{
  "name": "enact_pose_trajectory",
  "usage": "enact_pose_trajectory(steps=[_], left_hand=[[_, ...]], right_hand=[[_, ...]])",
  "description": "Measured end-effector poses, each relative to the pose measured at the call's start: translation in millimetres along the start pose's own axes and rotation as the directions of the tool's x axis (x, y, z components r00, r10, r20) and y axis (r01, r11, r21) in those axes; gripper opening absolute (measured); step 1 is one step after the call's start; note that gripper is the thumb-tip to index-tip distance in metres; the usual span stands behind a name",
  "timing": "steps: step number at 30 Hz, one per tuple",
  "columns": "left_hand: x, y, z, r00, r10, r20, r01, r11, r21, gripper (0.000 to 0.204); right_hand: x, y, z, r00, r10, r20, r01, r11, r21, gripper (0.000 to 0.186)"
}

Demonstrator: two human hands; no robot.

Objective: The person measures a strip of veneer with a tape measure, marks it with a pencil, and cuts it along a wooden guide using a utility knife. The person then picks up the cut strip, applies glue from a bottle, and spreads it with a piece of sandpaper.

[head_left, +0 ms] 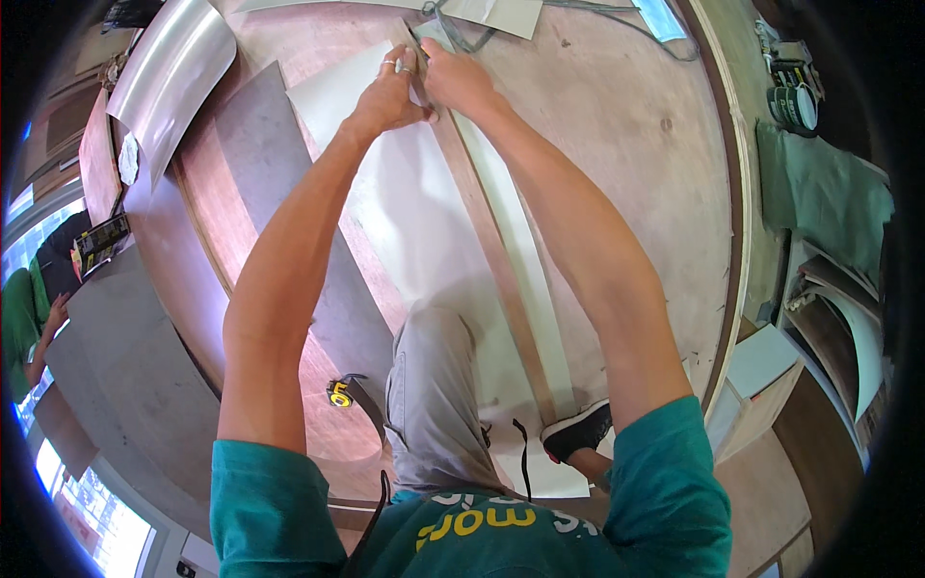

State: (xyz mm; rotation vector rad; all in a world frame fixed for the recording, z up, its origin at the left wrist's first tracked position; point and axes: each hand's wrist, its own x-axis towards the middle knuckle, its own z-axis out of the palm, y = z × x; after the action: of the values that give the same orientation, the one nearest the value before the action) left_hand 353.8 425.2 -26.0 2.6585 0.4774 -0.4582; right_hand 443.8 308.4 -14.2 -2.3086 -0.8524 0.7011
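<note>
A long narrow wooden strip [482, 231] lies lengthwise over a white sheet [414, 222] on the plywood surface [626, 125]. At its far end my left hand [387, 96] holds the strip down, fingers bent and thumb pressed on it. Just to the right, my right hand [461, 79] is closed beside the strip's right edge. A small dark bit shows at its fingertips, too hidden to name. My shoe [580, 433] touches the strip's near end, and my knee [434, 356] is over the white sheet.
A yellow-and-black tape measure [339, 393] lies near my left arm. Grey sheet [289, 193] and curved shiny sheet [178, 87] are at left. Grey cord [462, 37] and a light blue mask [660, 17] lie beyond. Another person's hand [58, 313] shows far left.
</note>
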Motion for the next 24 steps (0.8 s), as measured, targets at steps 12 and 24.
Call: enact_pose_trajectory(steps=[12,24], left_hand=[[2.8,-2.4,3.4,1.000,-0.003,-0.004,0.002,1.000,-0.015,0.118],[10.3,-14.3,9.3,0.997,0.073,-0.009,-0.073,0.997,-0.007,0.130]], right_hand=[[-36.3,5.2,-5.0,0.986,0.069,0.153,-0.054,0.994,-0.100,0.060],[-156.8,28.5,3.2,0.982,0.136,0.134,-0.133,0.991,-0.026,0.040]])
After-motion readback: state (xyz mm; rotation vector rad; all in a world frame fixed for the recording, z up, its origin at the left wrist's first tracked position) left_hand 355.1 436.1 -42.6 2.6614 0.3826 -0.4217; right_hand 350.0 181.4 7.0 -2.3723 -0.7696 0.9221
